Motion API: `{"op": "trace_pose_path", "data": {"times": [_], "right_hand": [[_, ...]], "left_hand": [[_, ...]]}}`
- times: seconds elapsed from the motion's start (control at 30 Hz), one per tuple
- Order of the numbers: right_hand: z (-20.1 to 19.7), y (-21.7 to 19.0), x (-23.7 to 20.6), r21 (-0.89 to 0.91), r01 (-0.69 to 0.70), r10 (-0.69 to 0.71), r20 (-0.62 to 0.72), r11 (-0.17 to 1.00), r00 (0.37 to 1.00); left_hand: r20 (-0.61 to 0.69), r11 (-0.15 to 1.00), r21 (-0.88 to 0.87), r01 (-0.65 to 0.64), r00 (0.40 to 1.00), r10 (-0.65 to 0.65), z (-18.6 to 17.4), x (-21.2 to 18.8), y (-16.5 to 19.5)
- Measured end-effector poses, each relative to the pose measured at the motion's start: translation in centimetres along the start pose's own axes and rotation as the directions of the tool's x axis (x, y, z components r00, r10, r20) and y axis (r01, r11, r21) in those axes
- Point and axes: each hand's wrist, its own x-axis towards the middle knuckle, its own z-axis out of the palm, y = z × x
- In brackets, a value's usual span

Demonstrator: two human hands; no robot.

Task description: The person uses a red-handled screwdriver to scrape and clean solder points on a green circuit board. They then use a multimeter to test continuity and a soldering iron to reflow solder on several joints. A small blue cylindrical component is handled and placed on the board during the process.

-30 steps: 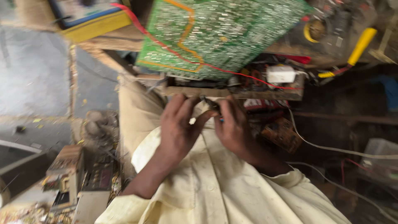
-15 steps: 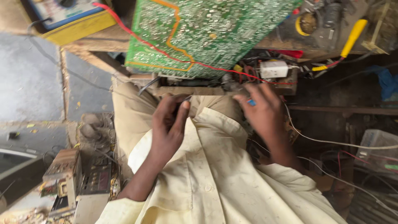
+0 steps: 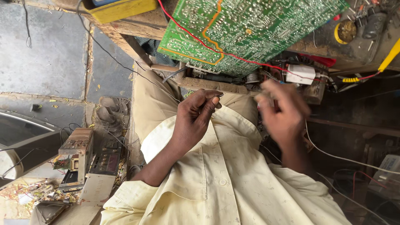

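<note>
A large green circuit board rests tilted on the wooden bench edge, with a red wire running across it. My left hand is raised over my lap, thumb and fingers pinched on a small metal part. My right hand is blurred just below the board's lower edge, close to a white block component. Its fingers are curled, and whether they hold anything cannot be made out. A pale yellow shirt fills the lower middle.
A yellow box sits on the bench at top left. A round yellow tin and a yellow-handled tool lie at top right. Old electronic chassis and loose wires crowd the floor at left. Cables trail at right.
The hands, together under the board a second ago, have parted. My right hand went right to the white component and has pulled back a little; my left hand now pinches a small metal part.
</note>
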Motion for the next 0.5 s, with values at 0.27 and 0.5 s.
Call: {"op": "trace_pose_path", "data": {"times": [0.27, 0.5], "right_hand": [[2.9, -3.8, 1.1, 0.079, 0.337, -0.339, 0.02, 0.938, 0.94], [2.8, -4.0, 1.6, 0.084, 0.339, -0.345, 0.077, 0.937, 0.936]], "left_hand": [[0.101, 0.969, 0.198, -0.15, 0.986, 0.132, 0.3, 0.0, 0.6], [0.173, 0.834, 0.464, -0.299, 0.954, 0.245, -0.4, 0.0, 0.8]]}}
